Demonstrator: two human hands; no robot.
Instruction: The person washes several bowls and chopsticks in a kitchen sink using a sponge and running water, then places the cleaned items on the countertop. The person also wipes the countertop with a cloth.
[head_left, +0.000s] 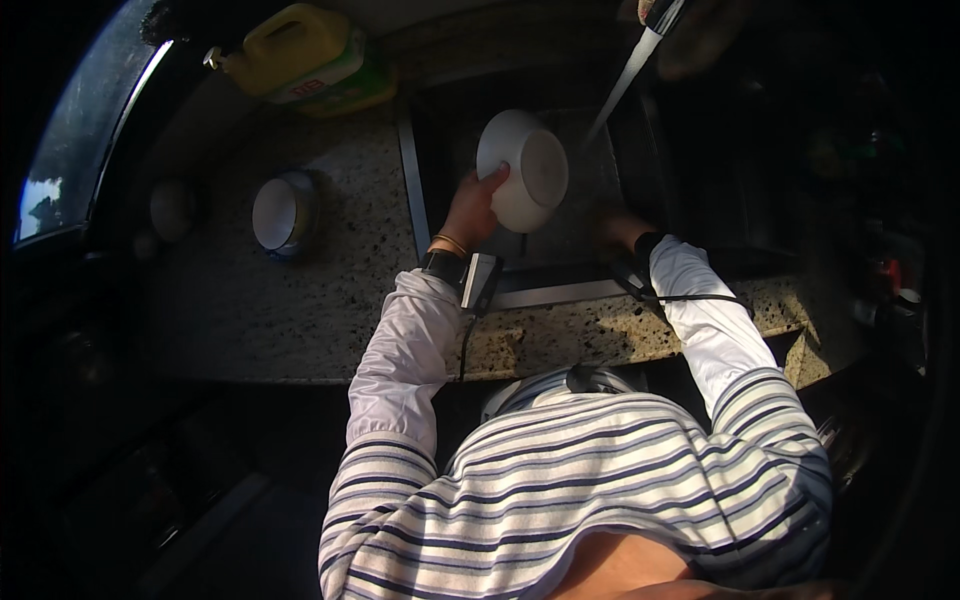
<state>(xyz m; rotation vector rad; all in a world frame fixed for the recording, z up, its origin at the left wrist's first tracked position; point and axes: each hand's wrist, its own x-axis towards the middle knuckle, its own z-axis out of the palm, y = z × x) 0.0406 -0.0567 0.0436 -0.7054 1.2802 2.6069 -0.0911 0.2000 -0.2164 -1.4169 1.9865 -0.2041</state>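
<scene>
My left hand (472, 208) grips a white bowl (499, 196) by its side, thumb on the outer wall. The bowl is tilted over the sink (420, 202), its round base turned to the right. Lower and to the right, my right hand (621, 227) is down in the sink's shadow; its fingers are too dark to make out, and I see nothing clearly in it. From the faucet (664, 16), a stream of water (628, 75) runs into the sink to the right of the bowl.
On the speckled stone counter (352, 300) to the left stands a white cup or small bowl (276, 214). A yellow plastic jug (292, 52) with a handle and printed label lies behind it. A window (90, 120) is at the far left. Dark cables hang from both wrist devices.
</scene>
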